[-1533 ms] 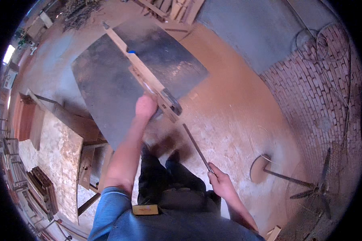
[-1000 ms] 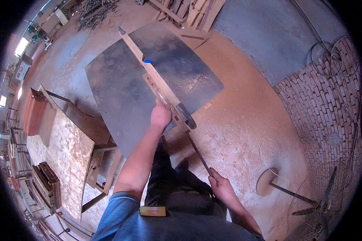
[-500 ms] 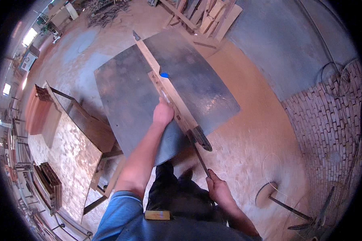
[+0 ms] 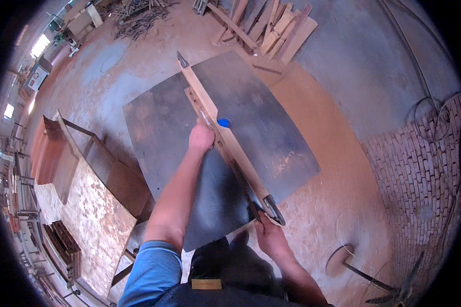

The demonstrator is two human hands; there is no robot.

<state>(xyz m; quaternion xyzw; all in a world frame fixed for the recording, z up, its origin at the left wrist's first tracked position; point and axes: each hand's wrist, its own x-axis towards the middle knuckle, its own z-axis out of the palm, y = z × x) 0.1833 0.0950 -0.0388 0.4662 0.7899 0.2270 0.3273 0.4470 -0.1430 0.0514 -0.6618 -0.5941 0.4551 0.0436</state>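
Note:
A long pale wooden bar [image 4: 235, 146] lies slantwise over a dark square tabletop [image 4: 161, 133]. Dark metal pieces cap its far end and its near end [image 4: 274, 209]. Along its left side runs a narrower wooden strip [image 4: 195, 102] with slots cut in it. My left hand [image 4: 202, 137] is closed round this strip near its middle. My right hand [image 4: 271, 235], by the bar's near end, grips a long thin dark file-like tool [image 4: 252, 204]. The tool's far part runs along the strip's left edge, hard to make out. A blue round spot [image 4: 223, 123] sits at the bar's notch.
To the left stands a second table [image 4: 95, 220] with a worn pale top, bearing stacked reddish-brown boards [image 4: 51, 153]. Wood offcuts [image 4: 281, 33] lie beyond the tabletop. A fan-like stand [image 4: 374, 273] is at the lower right, near a brick-paved patch [image 4: 410, 189].
My right hand has moved forward and up to the bar's near end, pushing the tool along the strip. My left hand stays on the strip. The whole view has shifted slightly.

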